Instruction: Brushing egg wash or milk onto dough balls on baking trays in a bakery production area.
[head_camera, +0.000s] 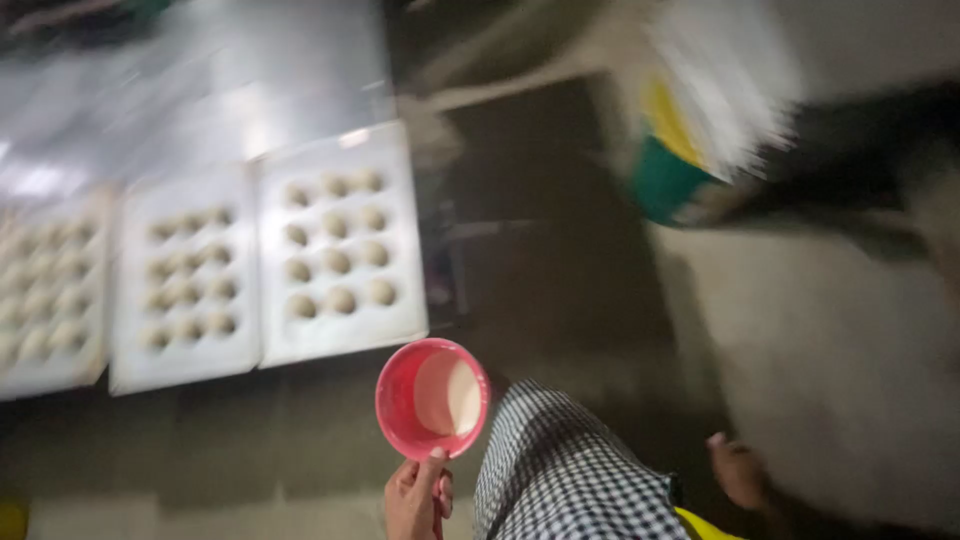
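From the head view, the left hand (415, 497) is closed on the near rim of a pink bowl (432, 398) of pale flour or liquid, just above it. The bowl looks light, rigid and spillable, best held level by rim or handle. Beyond the hand lie white trays (340, 330) of dough balls (338, 261); the right hand is out of view.

The pink cup (432, 398) looks like smooth, shiny plastic, the white trays (340, 330) look smooth and matt, the table (200, 90) is shiny metal, and the checked cloth (570, 470) looks soft and dull.
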